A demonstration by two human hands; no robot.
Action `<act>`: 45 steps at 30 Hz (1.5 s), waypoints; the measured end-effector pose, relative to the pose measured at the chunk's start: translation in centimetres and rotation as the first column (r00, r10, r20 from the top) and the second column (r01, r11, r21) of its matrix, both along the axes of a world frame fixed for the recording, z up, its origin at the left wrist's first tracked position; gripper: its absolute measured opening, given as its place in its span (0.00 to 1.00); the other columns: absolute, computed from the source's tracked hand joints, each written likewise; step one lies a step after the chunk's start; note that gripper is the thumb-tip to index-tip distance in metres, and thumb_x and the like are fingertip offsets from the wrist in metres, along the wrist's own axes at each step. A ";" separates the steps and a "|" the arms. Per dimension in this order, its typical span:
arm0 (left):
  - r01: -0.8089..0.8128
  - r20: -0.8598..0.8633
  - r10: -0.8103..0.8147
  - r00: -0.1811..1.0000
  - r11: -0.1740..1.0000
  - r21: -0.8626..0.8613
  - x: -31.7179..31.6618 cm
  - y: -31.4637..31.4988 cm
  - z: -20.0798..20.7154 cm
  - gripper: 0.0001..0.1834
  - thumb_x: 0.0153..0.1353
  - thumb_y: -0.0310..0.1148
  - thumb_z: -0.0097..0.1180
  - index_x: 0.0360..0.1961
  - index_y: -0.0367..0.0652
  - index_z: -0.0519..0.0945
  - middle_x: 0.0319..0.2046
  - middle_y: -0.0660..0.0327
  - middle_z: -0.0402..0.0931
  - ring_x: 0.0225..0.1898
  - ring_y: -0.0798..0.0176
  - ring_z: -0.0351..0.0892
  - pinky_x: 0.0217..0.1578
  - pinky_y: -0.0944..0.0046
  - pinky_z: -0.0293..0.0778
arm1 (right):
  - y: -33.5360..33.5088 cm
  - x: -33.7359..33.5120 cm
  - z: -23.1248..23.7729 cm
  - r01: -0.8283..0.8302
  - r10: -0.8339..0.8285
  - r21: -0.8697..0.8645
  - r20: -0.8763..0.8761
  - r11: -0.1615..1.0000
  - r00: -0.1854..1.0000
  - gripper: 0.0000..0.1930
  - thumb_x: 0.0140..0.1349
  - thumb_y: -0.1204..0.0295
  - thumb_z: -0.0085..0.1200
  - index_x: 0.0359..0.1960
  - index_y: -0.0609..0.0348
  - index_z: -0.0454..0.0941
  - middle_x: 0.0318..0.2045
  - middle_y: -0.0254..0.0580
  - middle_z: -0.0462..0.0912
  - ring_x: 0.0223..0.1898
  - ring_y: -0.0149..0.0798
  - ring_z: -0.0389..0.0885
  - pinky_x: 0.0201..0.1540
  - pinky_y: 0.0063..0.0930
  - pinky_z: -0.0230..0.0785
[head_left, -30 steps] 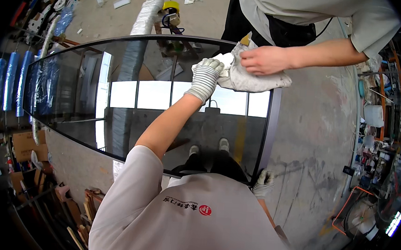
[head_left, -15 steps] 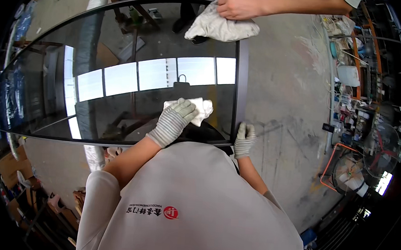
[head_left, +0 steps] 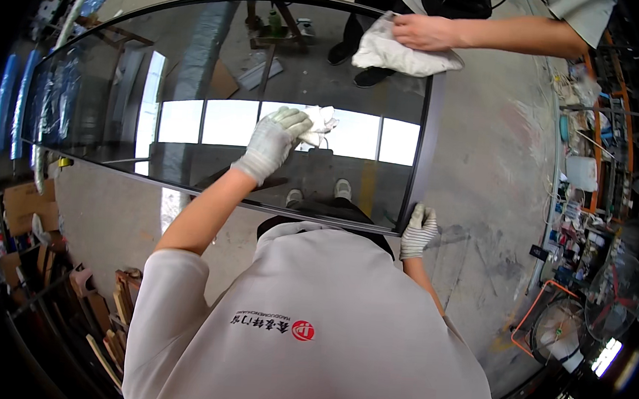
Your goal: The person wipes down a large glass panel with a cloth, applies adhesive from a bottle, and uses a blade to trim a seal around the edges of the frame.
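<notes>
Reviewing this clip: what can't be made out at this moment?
All in the head view:
Left hand: its palm is hidden by its own back.
White cloth: partly covered by that hand.
Right hand: its curled fingers hide whether it grips the frame.
Larger cloth: its underside is hidden by its own folds.
Co-worker's head: cut off by the top edge.
</notes>
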State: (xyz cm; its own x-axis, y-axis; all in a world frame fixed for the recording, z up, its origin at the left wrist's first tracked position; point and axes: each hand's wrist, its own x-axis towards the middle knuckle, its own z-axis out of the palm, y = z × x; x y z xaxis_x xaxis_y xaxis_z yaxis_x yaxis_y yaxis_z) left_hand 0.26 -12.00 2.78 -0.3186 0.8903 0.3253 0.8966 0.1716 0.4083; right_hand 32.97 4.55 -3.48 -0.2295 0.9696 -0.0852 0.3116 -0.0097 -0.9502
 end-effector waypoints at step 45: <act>0.243 0.156 -0.206 0.966 0.929 -0.279 16.9 8.3 0.1 0.11 0.55 0.31 0.46 0.39 0.46 0.75 0.38 0.62 0.74 0.43 0.61 0.73 0.47 0.63 0.70 | 3.1 1.8 -0.1 -0.363 0.368 -0.128 0.015 0.923 0.930 0.13 0.62 0.66 0.52 0.22 0.59 0.69 0.17 0.28 0.68 0.21 0.23 0.62 0.24 0.23 0.59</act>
